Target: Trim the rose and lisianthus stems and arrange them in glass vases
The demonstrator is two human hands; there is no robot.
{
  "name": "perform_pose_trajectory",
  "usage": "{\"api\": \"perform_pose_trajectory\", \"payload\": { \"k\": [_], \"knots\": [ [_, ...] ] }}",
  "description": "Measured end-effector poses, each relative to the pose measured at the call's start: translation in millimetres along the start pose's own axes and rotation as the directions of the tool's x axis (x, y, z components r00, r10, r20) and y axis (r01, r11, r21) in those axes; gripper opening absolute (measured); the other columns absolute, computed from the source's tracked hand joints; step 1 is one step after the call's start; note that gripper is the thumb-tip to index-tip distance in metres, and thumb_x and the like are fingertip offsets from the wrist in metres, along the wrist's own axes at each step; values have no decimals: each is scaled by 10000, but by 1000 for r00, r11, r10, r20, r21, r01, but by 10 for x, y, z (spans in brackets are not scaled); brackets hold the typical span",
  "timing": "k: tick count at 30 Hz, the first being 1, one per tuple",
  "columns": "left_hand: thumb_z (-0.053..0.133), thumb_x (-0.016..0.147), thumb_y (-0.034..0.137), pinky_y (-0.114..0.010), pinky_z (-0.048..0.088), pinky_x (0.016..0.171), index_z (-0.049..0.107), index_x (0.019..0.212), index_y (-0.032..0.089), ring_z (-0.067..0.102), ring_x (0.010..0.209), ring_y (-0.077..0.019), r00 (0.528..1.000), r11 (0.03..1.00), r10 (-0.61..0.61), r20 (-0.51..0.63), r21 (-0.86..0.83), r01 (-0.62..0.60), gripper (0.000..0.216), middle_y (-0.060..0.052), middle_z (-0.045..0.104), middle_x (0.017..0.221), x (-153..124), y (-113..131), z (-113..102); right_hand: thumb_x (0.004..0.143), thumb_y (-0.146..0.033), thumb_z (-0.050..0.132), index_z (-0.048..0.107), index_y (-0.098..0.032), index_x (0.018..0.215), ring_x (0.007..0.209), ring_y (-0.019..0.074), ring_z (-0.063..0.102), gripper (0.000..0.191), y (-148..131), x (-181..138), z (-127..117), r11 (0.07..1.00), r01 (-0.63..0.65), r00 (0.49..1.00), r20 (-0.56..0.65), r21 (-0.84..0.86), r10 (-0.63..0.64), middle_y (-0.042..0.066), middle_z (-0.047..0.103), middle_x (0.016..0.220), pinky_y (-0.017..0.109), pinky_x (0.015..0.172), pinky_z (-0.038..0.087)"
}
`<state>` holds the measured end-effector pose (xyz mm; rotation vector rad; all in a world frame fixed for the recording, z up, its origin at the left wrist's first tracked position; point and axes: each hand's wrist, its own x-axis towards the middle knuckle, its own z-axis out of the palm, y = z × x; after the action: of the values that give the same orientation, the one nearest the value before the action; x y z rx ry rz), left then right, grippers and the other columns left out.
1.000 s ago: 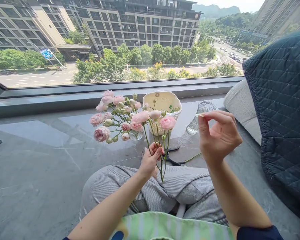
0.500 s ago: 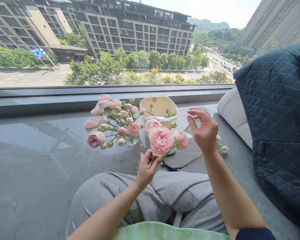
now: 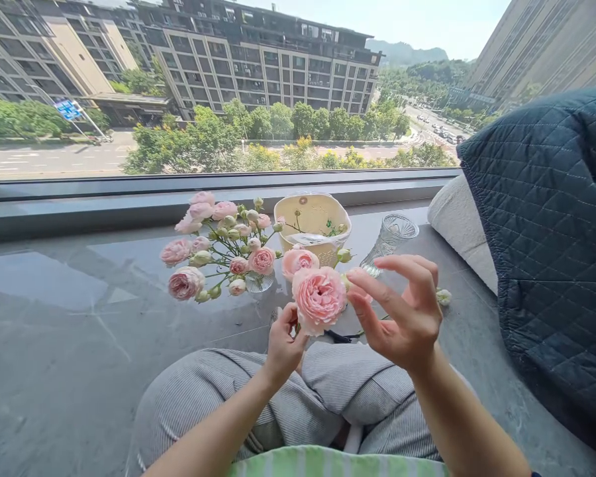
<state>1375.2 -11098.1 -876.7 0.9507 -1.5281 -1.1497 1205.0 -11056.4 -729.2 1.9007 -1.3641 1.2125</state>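
Note:
My left hand (image 3: pixel 285 338) is closed round the stem of a pink rose spray (image 3: pixel 320 299), just under its largest bloom. A second bloom and a green bud stand behind that big flower. My right hand (image 3: pixel 402 308) is raised at the right of the spray, fingers apart and curved. Its thumb and index fingertips are close to the spray's right-hand bloom, which they partly cover; whether they touch it I cannot tell. To the left, more pink roses and buds (image 3: pixel 218 252) fan out of a small ribbed glass vase (image 3: pixel 260 281).
Behind the spray stands a cream bin (image 3: pixel 314 205) with cut greenery inside. A clear glass vase (image 3: pixel 400 228) is right of it. Black-handled scissors (image 3: pixel 338 336) and a whitish flower (image 3: pixel 443 297) lie on the grey floor. A quilted dark blue cover (image 3: pixel 551 232) bulks at the right.
My right hand has come down and in towards the spray, now hiding its right-hand bloom. The glass vase behind is uncovered. My left hand keeps its hold, the big bloom turned slightly.

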Motion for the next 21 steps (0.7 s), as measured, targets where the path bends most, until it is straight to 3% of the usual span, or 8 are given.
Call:
{"api": "perform_pose_trajectory", "payload": {
  "k": [7,15,21],
  "knots": [
    [649,791,255,-226,461,600,595,889,176,576,644,-125,1000,1000,18,-18,8,-17,137,-16,652,745,-1,-38,-11,776,-179,645,676,-276,1023,1105,290,485,267,-56,65,-100,994,-8,985,171,-112,27,81,545,1207,481,920,355],
    [639,810,285,-207,452,602,603,919,149,580,657,-116,1000,1000,11,10,18,-11,178,-30,664,768,-2,-30,-14,775,-180,676,681,-262,920,1100,276,485,166,-11,60,-123,988,38,990,142,-149,-16,68,552,1205,460,918,337],
    [663,800,353,-199,466,658,575,892,156,579,695,-106,992,984,-122,27,-130,125,234,-13,636,768,-11,-52,18,772,-198,696,679,-303,921,1127,268,473,184,62,22,-139,982,127,979,176,-141,-102,34,547,1235,475,959,327]
  ]
}}
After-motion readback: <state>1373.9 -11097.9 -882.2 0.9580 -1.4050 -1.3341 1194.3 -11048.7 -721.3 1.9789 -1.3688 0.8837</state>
